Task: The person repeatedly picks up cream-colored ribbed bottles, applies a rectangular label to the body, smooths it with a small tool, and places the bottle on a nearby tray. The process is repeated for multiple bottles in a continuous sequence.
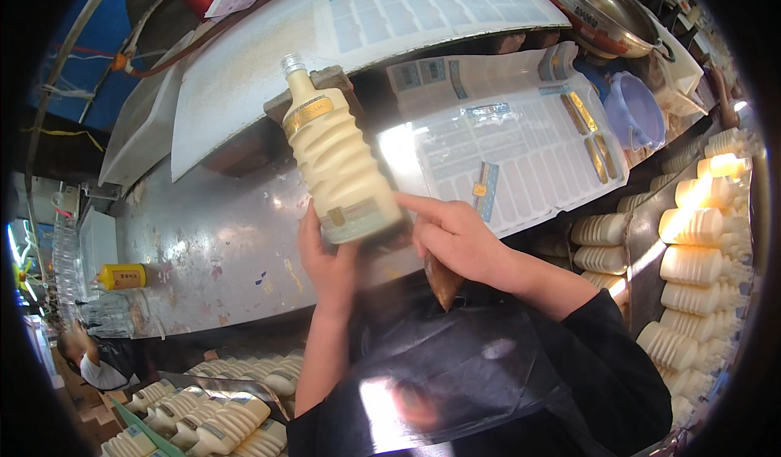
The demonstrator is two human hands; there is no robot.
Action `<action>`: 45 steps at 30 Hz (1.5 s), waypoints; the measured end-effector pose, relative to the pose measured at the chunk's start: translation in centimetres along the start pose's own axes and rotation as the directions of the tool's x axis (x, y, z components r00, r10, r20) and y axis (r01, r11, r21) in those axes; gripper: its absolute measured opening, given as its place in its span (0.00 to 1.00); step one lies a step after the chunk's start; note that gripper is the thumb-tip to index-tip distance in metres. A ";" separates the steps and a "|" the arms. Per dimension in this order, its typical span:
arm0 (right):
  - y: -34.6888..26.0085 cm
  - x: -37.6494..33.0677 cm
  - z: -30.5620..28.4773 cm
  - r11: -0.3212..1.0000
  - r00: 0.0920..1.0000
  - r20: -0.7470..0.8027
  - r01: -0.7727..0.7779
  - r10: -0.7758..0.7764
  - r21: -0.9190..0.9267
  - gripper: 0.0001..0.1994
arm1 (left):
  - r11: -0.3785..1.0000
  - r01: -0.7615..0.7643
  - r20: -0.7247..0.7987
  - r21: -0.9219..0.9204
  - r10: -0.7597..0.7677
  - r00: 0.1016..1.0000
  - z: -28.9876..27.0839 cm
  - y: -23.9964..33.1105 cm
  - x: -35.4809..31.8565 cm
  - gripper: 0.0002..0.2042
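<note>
A cream-coloured bottle (pixel 346 160) with a ribbed, wavy body and a clear neck leans away from me over the metal table. It has a gold band on its shoulder and a silver-gold label near the base. My left hand (pixel 329 254) grips it at the base, thumb and fingers on opposite sides. The index finger of my right hand (pixel 455 233) reaches to the bottle's lower right side and seems to touch it. Under that hand's curled fingers hangs a brown, pointed flat piece (pixel 442 281), whose kind I cannot make out.
Label sheets (pixel 521 148) with gold and blue strips lie right of the bottle, below a raised white board (pixel 268 67). A purple bucket (pixel 633 111) and a metal pan (pixel 602 10) stand far right. Cream bottles fill racks (pixel 691 270) at right and lower left. A yellow container (pixel 122 276) sits left.
</note>
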State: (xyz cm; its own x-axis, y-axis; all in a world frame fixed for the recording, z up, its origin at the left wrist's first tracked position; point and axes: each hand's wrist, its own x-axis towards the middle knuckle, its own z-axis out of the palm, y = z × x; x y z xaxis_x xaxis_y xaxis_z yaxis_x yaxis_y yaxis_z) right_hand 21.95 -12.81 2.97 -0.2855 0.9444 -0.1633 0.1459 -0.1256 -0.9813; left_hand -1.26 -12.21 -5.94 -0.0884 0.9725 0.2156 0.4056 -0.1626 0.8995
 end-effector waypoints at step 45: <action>1.7 3.4 0.8 0.989 0.988 -0.044 -0.148 0.149 0.027 0.22 | 0.966 -0.033 -0.033 -0.256 0.026 0.999 1.3 -1.0 0.0 0.30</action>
State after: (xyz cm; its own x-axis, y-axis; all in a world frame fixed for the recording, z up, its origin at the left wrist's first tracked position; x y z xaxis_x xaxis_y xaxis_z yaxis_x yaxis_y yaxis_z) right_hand 20.51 -10.07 0.66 -0.2188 0.9276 -0.3028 0.1612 -0.2716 -0.9488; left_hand -0.51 -11.80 -7.31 -0.1082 0.9619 0.2511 0.1619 -0.2322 0.9591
